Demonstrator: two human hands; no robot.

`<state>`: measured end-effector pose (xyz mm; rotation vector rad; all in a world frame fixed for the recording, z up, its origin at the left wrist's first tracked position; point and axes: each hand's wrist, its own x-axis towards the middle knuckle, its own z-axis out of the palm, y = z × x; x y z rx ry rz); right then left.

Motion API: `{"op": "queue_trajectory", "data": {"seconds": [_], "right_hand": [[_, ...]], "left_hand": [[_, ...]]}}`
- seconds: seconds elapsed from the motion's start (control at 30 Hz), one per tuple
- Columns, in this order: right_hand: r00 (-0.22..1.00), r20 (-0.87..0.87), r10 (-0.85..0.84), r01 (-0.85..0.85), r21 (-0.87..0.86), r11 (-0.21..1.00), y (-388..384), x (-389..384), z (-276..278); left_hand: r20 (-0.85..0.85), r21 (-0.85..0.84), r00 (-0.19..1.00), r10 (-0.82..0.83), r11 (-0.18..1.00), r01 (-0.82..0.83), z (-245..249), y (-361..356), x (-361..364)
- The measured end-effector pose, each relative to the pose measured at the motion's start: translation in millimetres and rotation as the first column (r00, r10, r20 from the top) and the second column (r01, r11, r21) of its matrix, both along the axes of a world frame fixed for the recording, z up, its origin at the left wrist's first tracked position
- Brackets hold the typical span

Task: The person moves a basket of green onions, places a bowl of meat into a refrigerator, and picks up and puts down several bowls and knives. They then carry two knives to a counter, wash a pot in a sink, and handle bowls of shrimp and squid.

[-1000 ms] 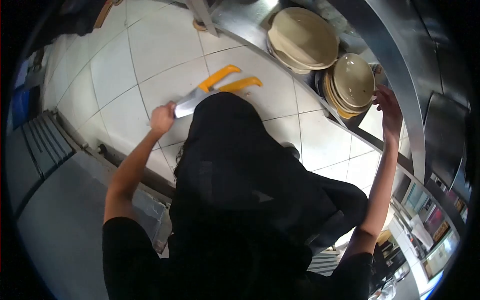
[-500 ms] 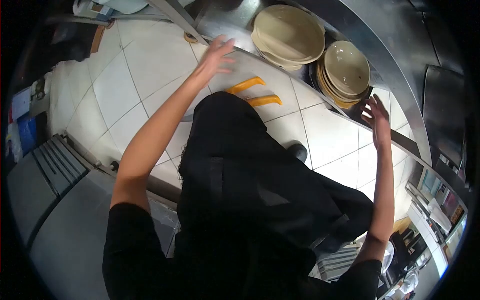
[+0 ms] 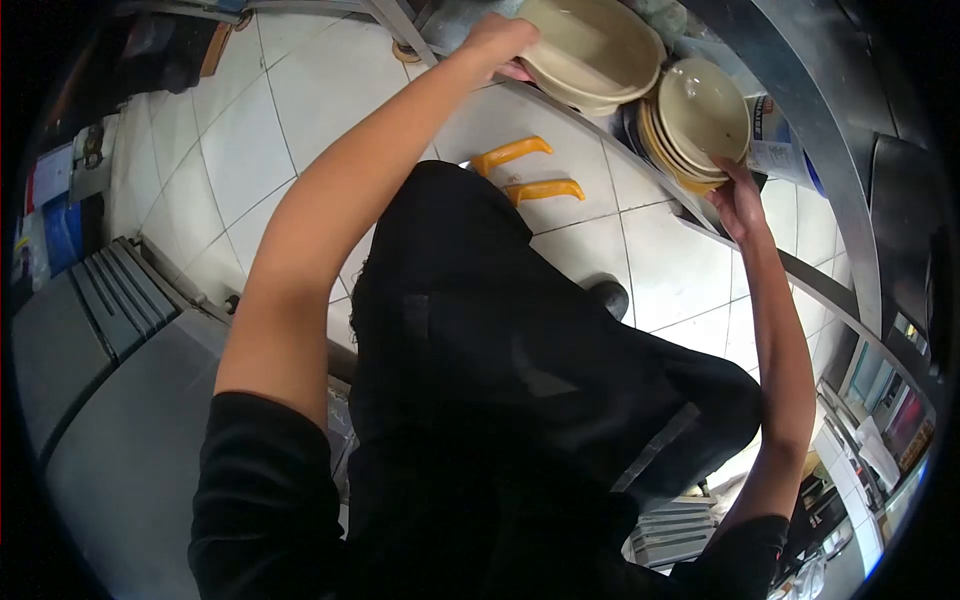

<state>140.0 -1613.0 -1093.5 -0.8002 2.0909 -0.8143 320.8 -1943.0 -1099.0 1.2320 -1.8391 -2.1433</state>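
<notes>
My left hand (image 3: 505,45) grips the left end of a large beige oval dish (image 3: 600,45) on a low metal shelf (image 3: 815,283). Another dish seems to sit beneath it. To its right stands a stack of round beige bowls (image 3: 706,112), some with yellowish outsides. My right hand (image 3: 738,203) holds the near right side of this stack, its thumb at the rim and its other fingers lower down, partly hidden.
Two yellow-orange handles (image 3: 515,153) show on the tiled floor (image 3: 335,90) beyond my knee. Behind the bowls is a white and blue container (image 3: 778,150). A curved-looking metal edge (image 3: 815,110) runs along the right. Grey equipment (image 3: 130,400) stands at left.
Both hands have reached forward to the shelf. The left has closed on the oval dish's end, and the right has taken hold of the bowl stack. The view has shifted slightly.
</notes>
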Motion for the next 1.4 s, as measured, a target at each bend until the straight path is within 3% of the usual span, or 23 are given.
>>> {"op": "queue_trajectory", "data": {"seconds": [0.07, 0.1, 0.23, 0.27, 0.3, 0.4, 0.47, 0.53, 0.6, 0.7, 0.83, 0.87, 0.93, 0.97, 1.0, 1.03, 1.1, 1.17, 1.23, 1.27, 1.33, 1.37, 1.4], "right_hand": [[0.988, 0.148, -0.053, 0.089, -0.244, 0.966, 4, -16, -42], [0.968, 0.245, -0.057, 0.123, -0.264, 0.957, -7, -10, -36], [0.973, 0.23, 0.016, 0.055, -0.296, 0.953, -43, 4, -29], [0.874, 0.469, -0.13, 0.279, -0.264, 0.923, -56, 14, -20], [0.695, 0.674, -0.251, 0.481, -0.177, 0.859, -68, 24, -12], [0.672, 0.702, -0.234, 0.473, -0.164, 0.866, -95, 35, -9], [0.68, 0.681, -0.271, 0.475, -0.127, 0.871, -110, 46, -2], [0.73, 0.646, -0.225, 0.452, -0.209, 0.867, -122, 47, -11], [0.725, 0.653, -0.221, 0.456, -0.214, 0.864, -132, 47, -17], [0.728, 0.655, -0.204, 0.454, -0.237, 0.859, -135, 46, -14], [0.737, 0.651, -0.181, 0.411, -0.22, 0.885, -130, 42, -15], [0.738, 0.649, -0.185, 0.415, -0.221, 0.882, -128, 41, -14], [0.829, 0.439, -0.346, 0.433, -0.113, 0.894, -128, 42, -7], [0.832, 0.439, -0.339, 0.428, -0.118, 0.896, -132, 41, -4], [0.943, 0.154, -0.296, 0.322, -0.186, 0.928, -136, 39, -2], [0.961, -0.148, -0.233, 0.198, -0.22, 0.955, -140, 36, 0], [0.975, -0.135, -0.179, 0.152, -0.193, 0.97, -151, 26, 5], [0.985, -0.122, -0.123, 0.103, -0.155, 0.982, -156, 19, 5], [0.967, 0.17, -0.19, 0.213, -0.127, 0.969, -154, 21, 11], [0.97, 0.163, -0.183, 0.204, -0.121, 0.971, -147, 26, 13], [0.69, 0.637, -0.344, 0.506, -0.084, 0.859, -134, 49, 15], [0.695, 0.63, -0.346, 0.504, -0.084, 0.86, -138, 53, 2], [0.722, 0.559, -0.408, 0.593, -0.197, 0.781, -145, 58, -19]], "left_hand": [[0.024, 0.007, 1.0, -0.007, 1.0, 0.007, -5, -13, 9], [0.049, 0.017, 0.999, -0.014, 1.0, 0.013, -6, -18, 14], [0.062, 0.062, 0.995, 0.073, 0.995, -0.077, 7, -15, 37], [0.028, 0.074, 0.989, 0.146, 0.986, -0.148, 3, -15, 41], [-0.006, 0.087, 0.976, 0.217, 0.973, -0.216, 0, -16, 44], [0.005, 0.058, 0.945, 0.328, 0.943, -0.327, 2, -20, 49], [-0.019, 0.043, 0.919, 0.394, 0.919, -0.393, 3, -19, 52], [-0.04, 0.032, 0.889, 0.457, 0.89, -0.456, 7, -13, 54], [-0.071, 0.1, 0.857, 0.51, 0.859, -0.503, 10, -8, 55], [-0.078, 0.21, 0.864, 0.498, 0.855, -0.474, 15, 3, 54], [-0.101, 0.172, 0.865, 0.492, 0.865, -0.472, 24, 43, 68], [-0.056, 0.253, 0.868, 0.493, 0.848, -0.465, 22, 49, 72], [-0.012, 0.33, 0.869, 0.495, 0.822, -0.464, 19, 62, 80], [-0.01, 0.405, 0.901, 0.433, 0.826, -0.392, 17, 70, 83], [-0.012, 0.48, 0.93, 0.369, 0.818, -0.318, 14, 76, 85], [-0.014, 0.478, 0.927, 0.376, 0.816, -0.324, 7, 79, 85], [-0.077, 0.387, 0.995, 0.067, 0.921, -0.032, -4, 82, 83], [-0.039, 0.366, 0.999, 0.012, 0.931, 0.003, -16, 84, 85], [-0.005, 0.354, 0.999, -0.043, 0.934, 0.042, -17, 87, 91], [0.024, 0.353, 0.996, -0.087, 0.933, 0.073, -16, 87, 94], [0.041, 0.357, 0.991, -0.124, 0.929, 0.101, -14, 88, 97], [0.093, 0.323, 0.99, -0.106, 0.944, 0.071, -13, 87, 95], [0.146, 0.286, 0.985, -0.09, 0.957, 0.046, -12, 87, 93]]}}
